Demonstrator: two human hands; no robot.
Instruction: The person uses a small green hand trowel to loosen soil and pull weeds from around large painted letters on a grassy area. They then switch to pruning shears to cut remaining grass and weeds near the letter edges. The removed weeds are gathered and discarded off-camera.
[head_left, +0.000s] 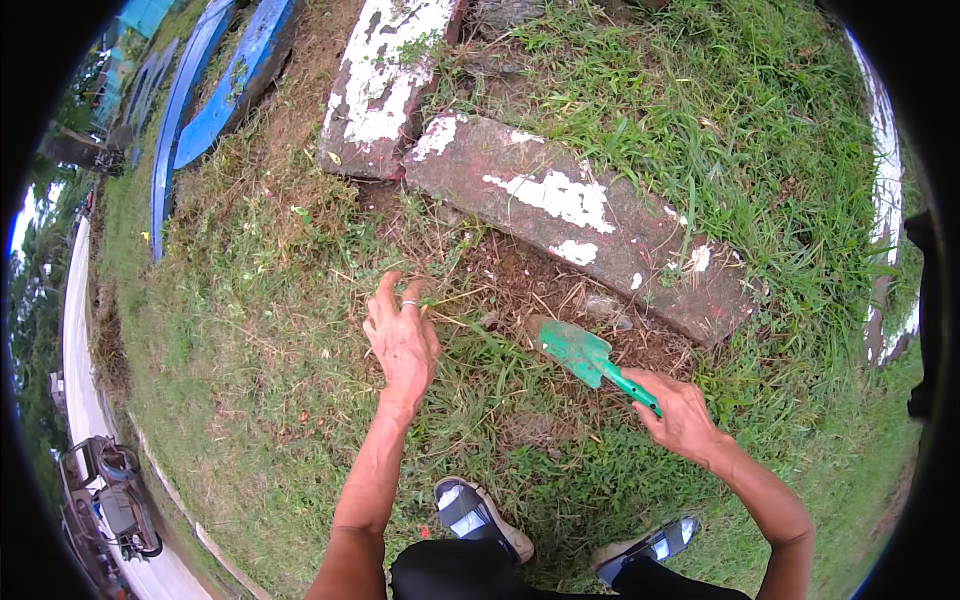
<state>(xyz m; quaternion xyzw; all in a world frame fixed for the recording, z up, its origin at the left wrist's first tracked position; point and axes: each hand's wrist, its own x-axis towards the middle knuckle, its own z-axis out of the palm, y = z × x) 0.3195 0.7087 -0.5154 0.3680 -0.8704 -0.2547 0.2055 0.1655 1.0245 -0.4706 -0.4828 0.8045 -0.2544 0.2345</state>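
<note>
My right hand (679, 412) grips the green handle of a garden hand trowel (576, 349). Its soil-smeared blade points left over bare brown soil (517, 274) strewn with dry stems. To the left, my left hand (403, 341) is low over weeds and grass (442, 262), palm down, a ring on one finger. Its fingers are bent and apart, and I see nothing held in them; the tips are partly lost among the weeds. Just beyond the soil lies a weathered concrete curb block (637, 247) with flaking white paint.
A second curb block (382, 82) meets the first at an angle. Blue-painted curved pieces (232, 82) stand at upper left. My shoes, left (480, 514) and right (652, 544), are on the grass. A motorcycle (120, 499) stands by a pale road (79, 337) at far left.
</note>
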